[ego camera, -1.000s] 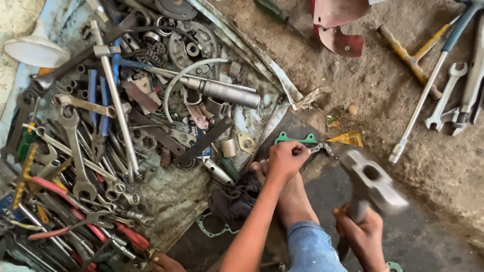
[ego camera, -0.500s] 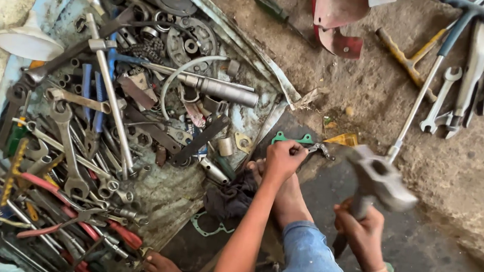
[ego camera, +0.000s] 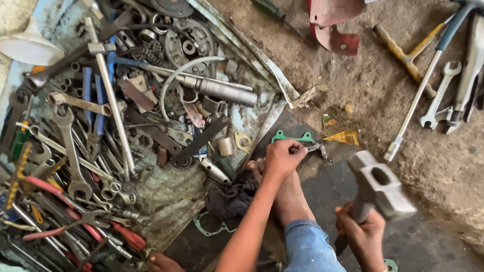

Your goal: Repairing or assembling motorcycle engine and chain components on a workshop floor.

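At far left I see a white funnel point(ego camera: 28, 46) on the floor beside a blue sheet point(ego camera: 248, 122) heaped with tools: wrenches point(ego camera: 68, 138), red-handled pliers point(ego camera: 83, 224), a long T-bar point(ego camera: 108, 98), a steel cylinder point(ego camera: 222, 90) and a sprocket point(ego camera: 189, 39).

Right of the heap, a green gasket point(ego camera: 292, 137) lies flat on a dark plate point(ego camera: 327, 190). The left hand point(ego camera: 284, 157) rests just below it, fingers closed around a small metal part point(ego camera: 318, 150) that pokes out to the right, against the plate. A bare foot point(ego camera: 288, 196) sits under that hand.

Further right, the right hand point(ego camera: 365, 236) has its fingers clamped on the handle of a hammer point(ego camera: 382, 185); the grey head is raised, above the plate, near the part but apart from it.

A yellow scrap point(ego camera: 344, 137) lies just beyond. At top stands a red metal piece point(ego camera: 336, 19). At far right lie a blue-handled bar point(ego camera: 424, 90), a yellow-handled tool point(ego camera: 403, 53), a spanner point(ego camera: 440, 94) and locking pliers point(ego camera: 475, 51).
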